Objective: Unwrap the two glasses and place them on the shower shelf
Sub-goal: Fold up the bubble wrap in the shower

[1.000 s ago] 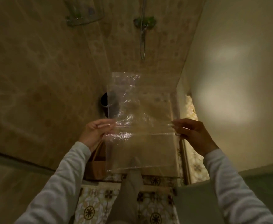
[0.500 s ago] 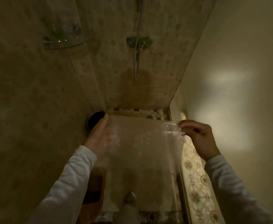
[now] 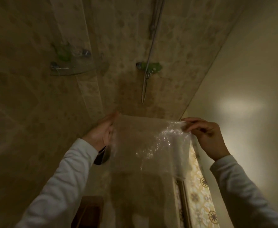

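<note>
A clear sheet of bubble wrap (image 3: pixel 149 145) hangs spread out in front of me. My left hand (image 3: pixel 102 134) holds its upper left edge, fingers mostly straight. My right hand (image 3: pixel 204 135) pinches its upper right corner. The glass corner shower shelf (image 3: pixel 72 69) is fixed to the tiled wall at upper left. On it stand clear glass shapes (image 3: pixel 75 52), blurred and hard to tell apart.
A shower mixer (image 3: pixel 149 66) with a hanging hose sits on the far wall. A dark round object (image 3: pixel 102 157) shows below my left wrist. A brown wooden thing (image 3: pixel 88 211) stands on the floor at lower left. A plain pale wall runs along the right, with patterned floor tiles (image 3: pixel 199 186) below.
The view has tilted up, so the shelf and mixer sit lower in the picture. Both hands have lifted the bubble wrap's top edge higher; the sheet now hangs down from them.
</note>
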`<control>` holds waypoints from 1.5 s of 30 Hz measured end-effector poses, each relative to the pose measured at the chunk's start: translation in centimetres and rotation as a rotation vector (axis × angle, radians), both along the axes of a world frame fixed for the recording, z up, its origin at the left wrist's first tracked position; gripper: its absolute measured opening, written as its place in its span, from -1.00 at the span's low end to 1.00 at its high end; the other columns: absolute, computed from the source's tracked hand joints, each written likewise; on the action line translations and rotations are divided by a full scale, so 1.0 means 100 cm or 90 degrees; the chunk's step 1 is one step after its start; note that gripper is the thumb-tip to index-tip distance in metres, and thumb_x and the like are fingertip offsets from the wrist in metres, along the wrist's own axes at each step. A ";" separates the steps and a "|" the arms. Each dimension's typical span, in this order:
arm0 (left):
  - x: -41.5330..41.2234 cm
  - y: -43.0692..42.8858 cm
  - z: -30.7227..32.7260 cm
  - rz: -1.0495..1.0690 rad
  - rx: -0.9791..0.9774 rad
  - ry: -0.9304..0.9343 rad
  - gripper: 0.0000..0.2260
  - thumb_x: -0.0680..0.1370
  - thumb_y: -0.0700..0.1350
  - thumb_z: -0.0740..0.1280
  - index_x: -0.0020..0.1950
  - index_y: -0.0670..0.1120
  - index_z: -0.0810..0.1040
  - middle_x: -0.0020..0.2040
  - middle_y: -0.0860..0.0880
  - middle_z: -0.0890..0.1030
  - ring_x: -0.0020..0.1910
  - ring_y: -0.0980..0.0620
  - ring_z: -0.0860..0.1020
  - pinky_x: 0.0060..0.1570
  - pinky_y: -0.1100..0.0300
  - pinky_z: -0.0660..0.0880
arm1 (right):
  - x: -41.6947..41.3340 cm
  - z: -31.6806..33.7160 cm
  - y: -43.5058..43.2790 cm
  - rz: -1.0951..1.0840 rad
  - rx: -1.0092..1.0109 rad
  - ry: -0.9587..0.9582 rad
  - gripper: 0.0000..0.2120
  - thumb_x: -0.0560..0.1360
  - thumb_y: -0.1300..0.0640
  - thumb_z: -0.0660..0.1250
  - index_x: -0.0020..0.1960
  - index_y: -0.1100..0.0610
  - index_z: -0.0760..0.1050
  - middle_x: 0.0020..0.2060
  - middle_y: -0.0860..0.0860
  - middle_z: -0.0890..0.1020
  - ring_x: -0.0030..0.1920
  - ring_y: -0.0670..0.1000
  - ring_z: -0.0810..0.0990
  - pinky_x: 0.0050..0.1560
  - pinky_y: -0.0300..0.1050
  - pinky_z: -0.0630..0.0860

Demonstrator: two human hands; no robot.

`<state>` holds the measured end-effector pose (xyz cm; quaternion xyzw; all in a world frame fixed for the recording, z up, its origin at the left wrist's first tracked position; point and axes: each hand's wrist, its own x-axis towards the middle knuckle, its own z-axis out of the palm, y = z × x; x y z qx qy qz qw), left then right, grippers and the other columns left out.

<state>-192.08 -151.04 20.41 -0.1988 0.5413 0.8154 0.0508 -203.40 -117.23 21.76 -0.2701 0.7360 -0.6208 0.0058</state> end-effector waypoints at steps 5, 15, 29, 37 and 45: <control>-0.034 0.000 -0.003 0.058 -0.097 0.087 -0.42 0.21 -0.24 0.63 0.17 0.10 0.64 0.03 -0.18 0.73 -0.03 -0.15 0.72 -0.17 0.02 0.67 | -0.047 -0.010 -0.018 0.014 -0.194 -0.271 -0.80 0.56 0.37 0.26 -0.09 0.15 0.61 0.06 0.16 0.71 0.06 0.13 0.66 -0.01 -0.12 0.62; -0.141 0.008 -0.018 0.162 -0.079 0.165 -0.44 0.16 -0.04 0.72 0.13 0.13 0.68 0.04 -0.19 0.73 0.01 -0.12 0.71 -0.13 0.17 0.64 | -0.171 -0.035 -0.010 0.127 -0.049 -0.350 -0.68 0.24 0.07 0.62 -0.02 0.10 0.75 -0.06 0.12 0.78 -0.08 0.01 0.75 -0.06 -0.14 0.69; -0.254 0.015 -0.020 0.266 -0.148 0.172 -0.85 0.36 -0.29 0.47 -0.19 -0.07 0.74 -0.30 -0.03 0.70 -0.29 0.09 0.68 -0.27 0.24 0.63 | -0.356 -0.026 -0.033 0.251 -0.044 -0.367 -0.85 0.36 0.26 0.49 -0.09 0.15 0.76 -0.19 0.11 0.77 -0.21 -0.05 0.73 -0.20 -0.28 0.64; -0.280 -0.028 -0.032 0.325 -0.141 0.139 -0.63 0.50 -0.47 0.25 -0.22 -0.11 0.76 -0.18 -0.11 0.75 -0.17 0.03 0.72 -0.27 0.25 0.62 | -0.412 -0.028 -0.080 0.281 -0.056 -0.340 -0.54 0.46 0.54 0.24 -0.20 0.09 0.77 -0.19 0.06 0.78 -0.17 -0.06 0.74 -0.16 -0.26 0.64; -0.344 -0.081 -0.041 0.277 0.114 0.071 -0.67 0.56 0.06 0.29 0.00 -0.14 0.74 -0.03 -0.23 0.71 -0.06 -0.16 0.71 -0.08 -0.02 0.66 | -0.459 -0.010 -0.128 0.259 0.021 -0.161 -0.51 0.45 0.62 0.26 -0.20 0.10 0.77 -0.14 -0.03 0.79 -0.06 -0.12 0.74 -0.10 -0.33 0.61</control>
